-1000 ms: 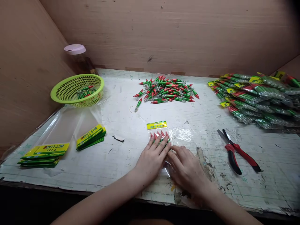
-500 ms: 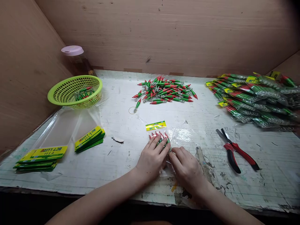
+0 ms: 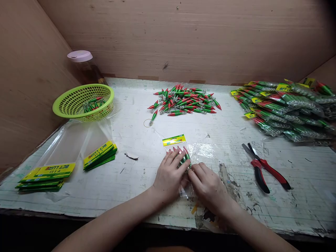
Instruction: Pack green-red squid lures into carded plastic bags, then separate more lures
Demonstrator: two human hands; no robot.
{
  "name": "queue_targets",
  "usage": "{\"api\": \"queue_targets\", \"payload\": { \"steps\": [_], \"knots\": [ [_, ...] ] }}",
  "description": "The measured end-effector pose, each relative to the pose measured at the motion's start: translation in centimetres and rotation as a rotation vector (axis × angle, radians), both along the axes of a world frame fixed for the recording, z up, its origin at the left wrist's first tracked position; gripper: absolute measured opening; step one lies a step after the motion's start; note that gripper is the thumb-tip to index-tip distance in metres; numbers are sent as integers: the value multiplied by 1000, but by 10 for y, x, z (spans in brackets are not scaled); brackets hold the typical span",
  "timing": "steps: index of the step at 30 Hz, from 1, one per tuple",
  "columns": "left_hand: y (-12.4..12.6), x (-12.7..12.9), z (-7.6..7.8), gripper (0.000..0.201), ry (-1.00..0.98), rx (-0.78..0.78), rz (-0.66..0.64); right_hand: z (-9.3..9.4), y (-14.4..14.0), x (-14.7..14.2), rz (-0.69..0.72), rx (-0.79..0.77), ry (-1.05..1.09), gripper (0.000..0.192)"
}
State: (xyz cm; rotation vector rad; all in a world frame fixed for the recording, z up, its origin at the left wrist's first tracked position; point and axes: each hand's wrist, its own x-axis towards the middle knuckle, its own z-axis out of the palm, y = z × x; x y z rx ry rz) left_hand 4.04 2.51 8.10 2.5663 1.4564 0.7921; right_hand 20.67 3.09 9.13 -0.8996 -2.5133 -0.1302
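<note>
A clear plastic packet (image 3: 173, 140) with a yellow-and-green header card lies on the worktop, with several red-tipped green fishing lures (image 3: 187, 154) inside. My left hand (image 3: 169, 175) rests over the packet, its fingers curved across the lures and holding them down. Beside it my right hand (image 3: 207, 182) has thumb and fingers closed at the lower right of the packet, pinching its edge near the lure ends. Exactly what sits between those fingertips is partly hidden. Loose clear film spreads beneath and to the right of the packet.
Loose lures (image 3: 186, 101) are heaped at the back. Filled packets (image 3: 288, 108) are piled at the right, above red-and-black pliers (image 3: 262, 168). At left are a green basket (image 3: 60, 113), a lidded jar (image 3: 85, 70) and header-card bags (image 3: 49, 173), (image 3: 99, 155).
My right hand has shifted slightly left, closer to my left hand. Both hands stay on the packet, whose header card catches the light differently.
</note>
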Motion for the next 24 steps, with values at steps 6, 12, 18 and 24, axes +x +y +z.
{"api": "queue_targets", "payload": {
  "steps": [6, 12, 18, 24],
  "knots": [
    [1, 2, 2, 43, -18, -62, 26, -3, -1, -2, -18, -18, 44, 24],
    [3, 1, 1, 37, -24, -47, 22, -4, -2, -2, -42, -107, 144, 25],
    [2, 1, 0, 35, -8, -40, 29, -3, -2, 3, -44, -224, 176, 22],
    [2, 1, 3, 38, -78, -81, 20, 4, 0, 8, 28, -411, 294, 14]
  ]
}}
